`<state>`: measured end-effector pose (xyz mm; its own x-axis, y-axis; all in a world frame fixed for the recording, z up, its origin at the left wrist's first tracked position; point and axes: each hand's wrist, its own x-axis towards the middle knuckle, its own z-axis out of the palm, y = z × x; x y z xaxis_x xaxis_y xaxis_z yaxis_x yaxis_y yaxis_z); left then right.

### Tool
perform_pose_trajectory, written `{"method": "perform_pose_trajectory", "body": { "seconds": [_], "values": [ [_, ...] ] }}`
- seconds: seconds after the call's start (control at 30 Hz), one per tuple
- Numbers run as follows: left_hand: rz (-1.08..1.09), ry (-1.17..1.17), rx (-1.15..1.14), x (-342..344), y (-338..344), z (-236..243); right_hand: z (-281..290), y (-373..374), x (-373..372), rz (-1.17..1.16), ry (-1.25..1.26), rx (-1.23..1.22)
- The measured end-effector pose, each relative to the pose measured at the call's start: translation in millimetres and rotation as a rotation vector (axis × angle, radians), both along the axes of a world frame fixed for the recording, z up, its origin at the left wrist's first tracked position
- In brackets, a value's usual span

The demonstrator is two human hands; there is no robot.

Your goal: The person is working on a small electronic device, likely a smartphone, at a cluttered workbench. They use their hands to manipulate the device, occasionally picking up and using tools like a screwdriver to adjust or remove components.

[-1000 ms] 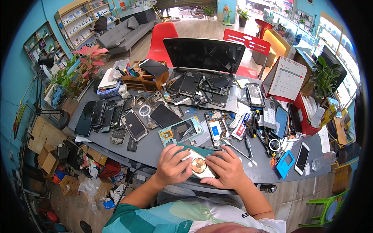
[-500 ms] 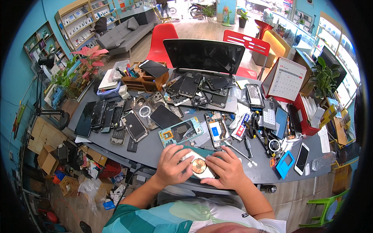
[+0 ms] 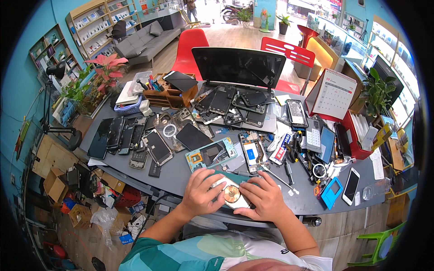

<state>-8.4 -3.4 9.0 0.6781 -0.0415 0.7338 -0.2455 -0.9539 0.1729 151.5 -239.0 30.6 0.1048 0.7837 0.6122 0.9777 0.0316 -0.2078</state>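
Between my hands, above the desk's near edge, is an opened white phone (image 3: 244,204) with a round copper charging coil (image 3: 232,194) facing up. My left hand (image 3: 198,193) grips its left end, thumb beside the coil. Round the right end closes my right hand (image 3: 266,198), its fingers over the top edge and its thumb along the lower edge. A teal mat (image 3: 226,175) shows partly behind my fingers. Just beyond lie a light-blue phone frame (image 3: 211,154) and an opened phone with bare inner parts (image 3: 254,151).
A laptop (image 3: 238,67) piled with phone parts stands at the back of the desk. Several dismantled phones (image 3: 158,147) lie on the left. To the right are pliers (image 3: 293,156), a blue frame (image 3: 332,193), a white phone (image 3: 351,186) and a desk calendar (image 3: 332,94).
Both hands keep their hold on the phone with almost no motion. The whole view has shifted slightly. A distant person at the doorway has come further into sight.
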Motion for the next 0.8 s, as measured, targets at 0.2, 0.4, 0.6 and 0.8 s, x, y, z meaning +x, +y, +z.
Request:
{"method": "perform_pose_trajectory", "body": {
  "seconds": [0.2, 0.4, 0.6, 0.8],
  "values": [
    [-0.010, -0.030, 0.000, 0.8, 0.2, -0.7, 0.4, -0.3, -0.1, -0.004, -0.002, 0.001],
    [-0.008, -0.039, -0.004, 1.5, -0.1, -0.3, 3.0, 0.1, -0.9, 0.006, 0.010, 0.010],
    [-0.009, -0.040, -0.018, 2.0, -0.2, -0.3, 2.6, 0.2, -0.4, 0.009, 0.012, 0.011],
    [-0.005, -0.037, -0.020, 1.4, -0.5, -1.5, 3.0, 0.2, -0.3, 0.013, 0.008, 0.013]
  ]
}}
